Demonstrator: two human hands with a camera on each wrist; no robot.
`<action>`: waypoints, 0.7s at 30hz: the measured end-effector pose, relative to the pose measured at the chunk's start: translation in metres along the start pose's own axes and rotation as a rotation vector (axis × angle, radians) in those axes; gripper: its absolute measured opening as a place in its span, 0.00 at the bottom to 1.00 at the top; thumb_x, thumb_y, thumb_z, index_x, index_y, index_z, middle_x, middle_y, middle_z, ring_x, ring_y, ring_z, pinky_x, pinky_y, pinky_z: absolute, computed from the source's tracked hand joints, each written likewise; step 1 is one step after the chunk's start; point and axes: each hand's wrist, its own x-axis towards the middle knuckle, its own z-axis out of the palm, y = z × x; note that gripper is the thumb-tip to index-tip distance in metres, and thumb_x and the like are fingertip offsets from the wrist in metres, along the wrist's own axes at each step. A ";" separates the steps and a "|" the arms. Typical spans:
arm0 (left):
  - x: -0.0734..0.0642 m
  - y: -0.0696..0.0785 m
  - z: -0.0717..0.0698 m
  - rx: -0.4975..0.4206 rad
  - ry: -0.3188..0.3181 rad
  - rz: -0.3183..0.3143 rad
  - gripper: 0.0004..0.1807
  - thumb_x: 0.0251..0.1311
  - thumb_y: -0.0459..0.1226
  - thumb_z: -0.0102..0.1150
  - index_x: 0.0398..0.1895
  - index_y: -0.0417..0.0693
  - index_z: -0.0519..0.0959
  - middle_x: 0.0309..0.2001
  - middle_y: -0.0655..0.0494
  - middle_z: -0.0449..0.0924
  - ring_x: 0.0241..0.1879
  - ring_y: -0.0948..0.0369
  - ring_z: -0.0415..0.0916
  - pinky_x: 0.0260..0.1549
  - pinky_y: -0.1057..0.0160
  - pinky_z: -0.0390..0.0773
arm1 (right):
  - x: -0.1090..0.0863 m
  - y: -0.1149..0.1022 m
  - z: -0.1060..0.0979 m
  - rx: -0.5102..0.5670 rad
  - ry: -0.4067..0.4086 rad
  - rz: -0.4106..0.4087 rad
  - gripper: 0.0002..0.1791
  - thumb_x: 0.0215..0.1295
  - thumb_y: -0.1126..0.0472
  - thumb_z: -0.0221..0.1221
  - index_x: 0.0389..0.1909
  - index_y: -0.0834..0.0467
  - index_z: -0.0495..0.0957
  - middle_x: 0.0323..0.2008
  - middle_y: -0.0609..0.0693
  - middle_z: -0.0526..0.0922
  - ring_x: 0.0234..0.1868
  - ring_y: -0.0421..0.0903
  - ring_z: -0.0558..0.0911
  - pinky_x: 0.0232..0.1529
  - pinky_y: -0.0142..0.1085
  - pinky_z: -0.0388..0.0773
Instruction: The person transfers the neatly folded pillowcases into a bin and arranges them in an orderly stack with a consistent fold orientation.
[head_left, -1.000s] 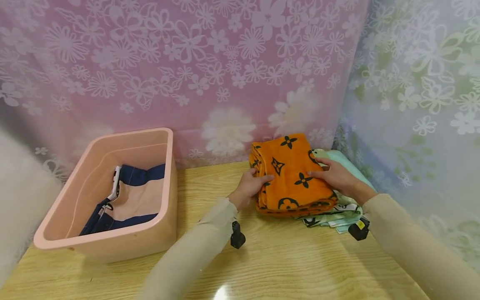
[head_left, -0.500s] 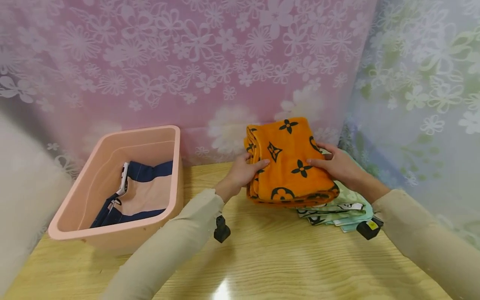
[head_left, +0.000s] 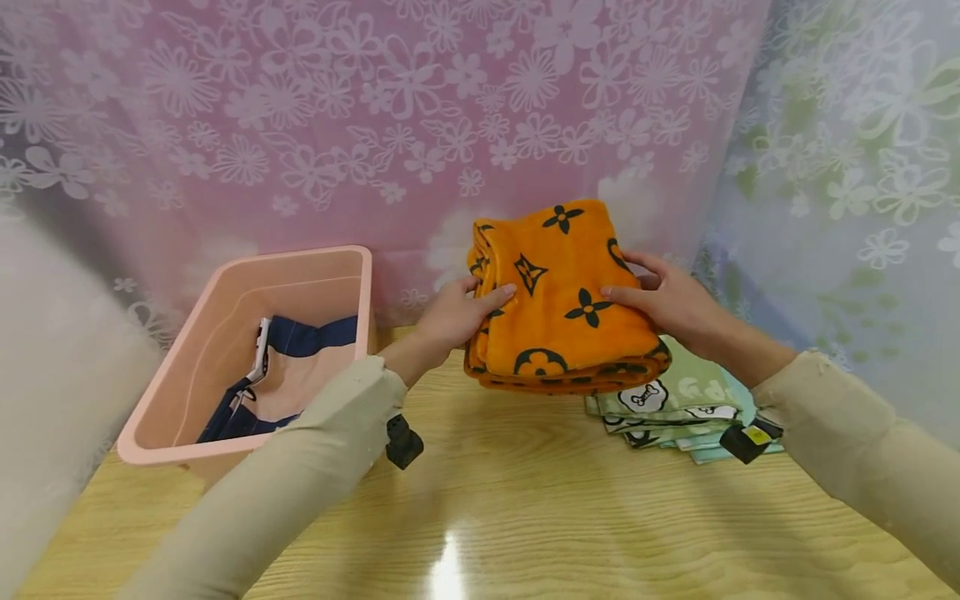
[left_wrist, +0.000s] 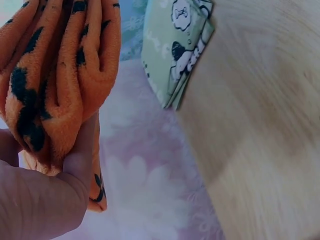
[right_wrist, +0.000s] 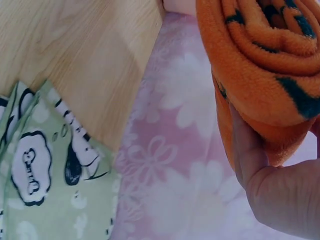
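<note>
Orange plush blanket, folded thick, dark floral print — held up off the wooden table between both hands. Left hand pinches its left edge: thumb on the top face, fingers round the side and partly hidden. Right hand grips the opposite edge the same way, thumb also on top. Left wrist view shows the stacked folds right at the left hand; right wrist view shows a rolled-looking end above the right hand.

Below the right hand, on the table: green printed cloth, folded, with light-blue cloth showing under it. Left of the left hand: pink bin, navy-and-beige cloth inside — left sleeve crosses in front of its near right corner. Beyond both hands, pink floral curtain.
</note>
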 end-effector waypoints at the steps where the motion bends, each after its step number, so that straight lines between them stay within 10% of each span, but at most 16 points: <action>1: -0.002 0.003 -0.003 0.007 0.001 0.002 0.24 0.65 0.51 0.56 0.58 0.48 0.70 0.42 0.48 0.81 0.36 0.54 0.82 0.33 0.56 0.82 | 0.000 -0.004 0.002 0.004 0.000 -0.006 0.48 0.63 0.46 0.61 0.76 0.49 0.44 0.66 0.61 0.62 0.48 0.46 0.80 0.45 0.41 0.79; 21: -0.043 0.030 -0.079 0.135 0.062 0.016 0.27 0.69 0.51 0.47 0.60 0.39 0.69 0.44 0.46 0.78 0.37 0.57 0.81 0.37 0.59 0.82 | 0.022 -0.056 0.062 0.150 -0.029 -0.084 0.42 0.65 0.53 0.61 0.75 0.51 0.50 0.59 0.60 0.67 0.50 0.52 0.79 0.46 0.42 0.79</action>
